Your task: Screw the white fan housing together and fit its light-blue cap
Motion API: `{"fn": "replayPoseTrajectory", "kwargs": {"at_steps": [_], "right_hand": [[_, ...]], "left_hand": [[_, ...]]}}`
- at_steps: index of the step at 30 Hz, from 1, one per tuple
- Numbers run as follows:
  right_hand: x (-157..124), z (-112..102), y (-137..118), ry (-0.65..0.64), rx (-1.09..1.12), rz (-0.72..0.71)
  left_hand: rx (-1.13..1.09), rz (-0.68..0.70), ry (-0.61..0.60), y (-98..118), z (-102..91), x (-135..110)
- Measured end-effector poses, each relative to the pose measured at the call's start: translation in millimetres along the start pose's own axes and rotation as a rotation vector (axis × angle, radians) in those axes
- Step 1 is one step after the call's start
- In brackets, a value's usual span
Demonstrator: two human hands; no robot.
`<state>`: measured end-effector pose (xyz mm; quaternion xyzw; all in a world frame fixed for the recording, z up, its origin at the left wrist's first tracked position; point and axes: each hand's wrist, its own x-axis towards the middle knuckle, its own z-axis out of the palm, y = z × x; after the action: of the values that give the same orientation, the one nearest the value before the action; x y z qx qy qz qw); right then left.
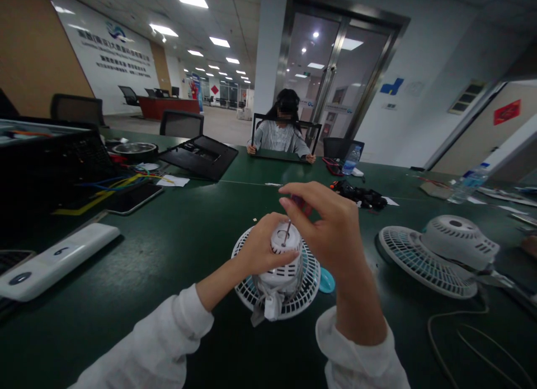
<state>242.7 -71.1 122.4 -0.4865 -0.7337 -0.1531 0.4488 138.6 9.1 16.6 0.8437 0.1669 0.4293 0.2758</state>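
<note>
A white electric fan [279,277] lies face down on the green table, its motor housing pointing up and its round grille flat beneath. My left hand [266,243] is wrapped round the top of the housing, thumb across its near side. Above it, my right hand [325,224] pinches a screwdriver [287,232] by its handle, mostly hidden by the fingers. The thin shaft slants down to the top of the housing, with its tip at or near a small hole there. A light blue round piece [326,281] lies by the grille's right edge.
A second fan [453,249] lies at the right with its cord [436,327]. A white power strip-like box [59,260] and a tablet [136,198] lie left. Across the green table [188,221], a person [281,131] holds a black frame [277,156]. Bottles [351,160] stand at the back.
</note>
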Motion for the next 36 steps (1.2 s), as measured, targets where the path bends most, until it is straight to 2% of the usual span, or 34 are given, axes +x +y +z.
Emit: {"fn": "replayPoseTrajectory", "kwargs": {"at_steps": [2, 7, 12, 16, 19, 27, 32, 34, 36], "right_hand": [[0, 1, 2, 0.015, -0.047, 0.019], [0, 0, 5, -0.068, 0.051, 0.035], [0, 6, 7, 0.035, -0.096, 0.029], [0, 5, 9, -0.058, -0.028, 0.087], [-1, 2, 9, -0.088, 0.065, 0.061], [0, 2, 11, 0.052, -0.1, 0.011], [-1, -5, 8, -0.104, 0.101, 0.069], [-2, -4, 7, -0.077, 0.073, 0.067], [-1, -1, 7, 0.016, -0.028, 0.056]], "left_hand": [[0.004, 0.008, 0.004, 1, -0.5, 0], [0.004, 0.003, 0.001, 2, -0.3, 1], [0.016, 0.002, 0.01, 0, 0.1, 0], [0.017, 0.002, 0.008, 1, -0.5, 0], [0.023, 0.002, 0.001, 3, -1.0, 0], [0.021, 0.013, 0.003, 3, -2.0, 1], [0.029, 0.016, 0.0, 2, -1.2, 0], [0.026, 0.013, 0.004, 2, -0.8, 0], [0.019, 0.004, 0.004, 2, -0.6, 1]]}}
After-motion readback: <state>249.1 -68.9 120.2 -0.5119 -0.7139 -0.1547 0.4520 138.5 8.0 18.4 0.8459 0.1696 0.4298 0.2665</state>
